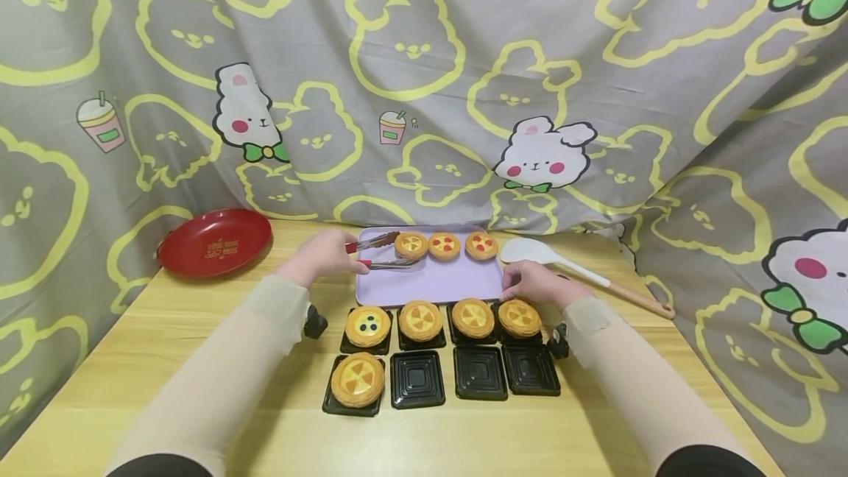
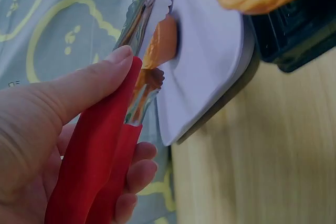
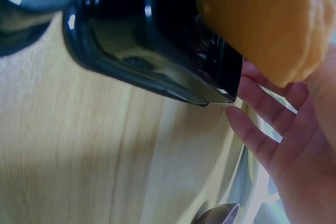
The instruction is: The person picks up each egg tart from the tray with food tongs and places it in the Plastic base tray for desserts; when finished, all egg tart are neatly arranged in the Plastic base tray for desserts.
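My left hand [image 1: 321,253] grips a pair of tongs by their red handles [image 2: 100,135]. The tongs [image 1: 379,242] reach over the lilac tray [image 1: 430,284], arms spread apart, the upper tip beside the leftmost of three egg tarts [image 1: 411,245] at the tray's back. The other two tarts [image 1: 444,246] there have red toppings. With loosely extended fingers, my right hand [image 1: 535,283] is at the tray's front right corner, just behind a tart [image 1: 519,318] on a black square base. In the right wrist view the fingers [image 3: 257,135] are close to the black base [image 3: 121,66].
Two rows of black bases stand in front of the tray; several carry tarts, one with blueberries [image 1: 368,325], and three are bare [image 1: 417,380]. A red plate [image 1: 215,243] lies at the back left. Right of the tray lies a white spatula with a wooden handle [image 1: 636,297]. A patterned curtain [image 1: 424,116] hangs behind.
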The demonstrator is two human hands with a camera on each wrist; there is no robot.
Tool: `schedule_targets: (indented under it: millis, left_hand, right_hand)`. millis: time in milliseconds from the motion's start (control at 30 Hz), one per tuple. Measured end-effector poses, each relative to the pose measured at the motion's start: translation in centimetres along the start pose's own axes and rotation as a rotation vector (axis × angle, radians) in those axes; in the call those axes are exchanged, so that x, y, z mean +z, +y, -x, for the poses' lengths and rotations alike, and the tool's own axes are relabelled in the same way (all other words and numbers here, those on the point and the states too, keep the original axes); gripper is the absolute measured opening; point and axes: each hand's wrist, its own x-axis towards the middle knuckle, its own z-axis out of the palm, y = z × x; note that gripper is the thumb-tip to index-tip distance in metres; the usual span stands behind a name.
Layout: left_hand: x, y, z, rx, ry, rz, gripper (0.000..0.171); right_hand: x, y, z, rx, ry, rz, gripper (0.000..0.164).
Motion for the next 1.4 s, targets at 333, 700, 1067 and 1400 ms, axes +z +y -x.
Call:
schedule_targets:
  millis: [333, 700, 1067, 1400]
  left_hand:
    - [1.1, 0.6, -0.9, -0.057, 0.010, -0.012, 0.064]
    - [1.0, 0.9, -0.1, -0.050, 0.015, 0.009, 0.056]
    - [-0.5, 2.0, 2.1, -0.001, 0.036, 0.020, 0.048]
    - [-3.1, 3.9, 5.7, 0.098, 0.010, 0.075, 0.055]
  right_hand:
    - [0.1, -0.1, 0.0, 0.006, 0.000, -0.015, 0.021]
    - [0.2, -0.4, 0.2, -0.016, 0.013, 0.020, 0.021]
    - [0.2, -0.2, 0.3, -0.053, 0.012, 0.047, 0.021]
    - [0.1, -0.2, 0.2, -0.037, 0.005, 0.029, 0.021]
